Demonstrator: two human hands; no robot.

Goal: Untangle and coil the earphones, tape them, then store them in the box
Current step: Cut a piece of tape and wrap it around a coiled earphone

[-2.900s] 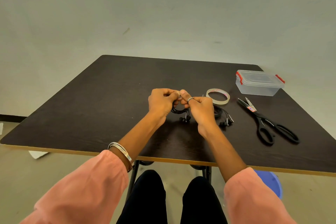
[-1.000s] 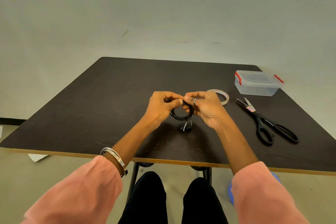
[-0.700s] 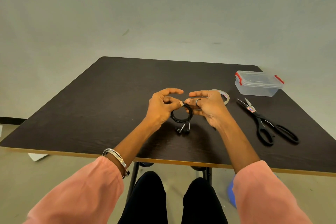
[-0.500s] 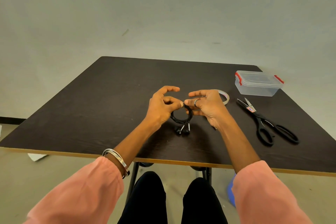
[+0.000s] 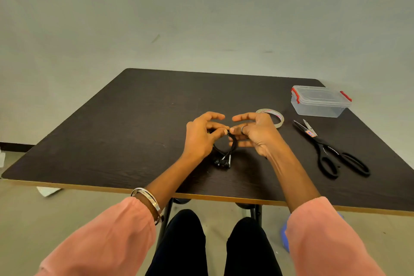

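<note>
While both hands meet above the middle of the dark bench (image 5: pixel 139 105), the black earphones (image 5: pixel 226 152) hang between them as a small coil. The left hand (image 5: pixel 201 135) pinches the top of the coil between thumb and a bent finger, its forefinger lifted clear. The right hand (image 5: pixel 255 134) meets it fingertip to fingertip at that same top point, thumb and a ringed finger pinching there, its forefinger straight and raised. So each grip is closed on the coil's upper edge, and the two grips touch.

From that shared pinch the coil drops straight down and toward the person, with its long axis running from the fingertips to the earbuds, which rest on or just above the bench below the coil; which of the two cannot be told. A pale patch at the pinch may be tape, but it is too small to be sure.

Taking the coil as the landmark: the tape roll (image 5: pixel 272 116) lies just beyond and to its right, partly behind the right hand. The scissors (image 5: pixel 331 152) lie farther right, blades pointing away. The clear box (image 5: pixel 320 101), lid on with red clasps, sits farthest right and beyond the scissors. The right hand is therefore the nearer one to tape, scissors and box, while the left is placed to keep the coil.
</note>
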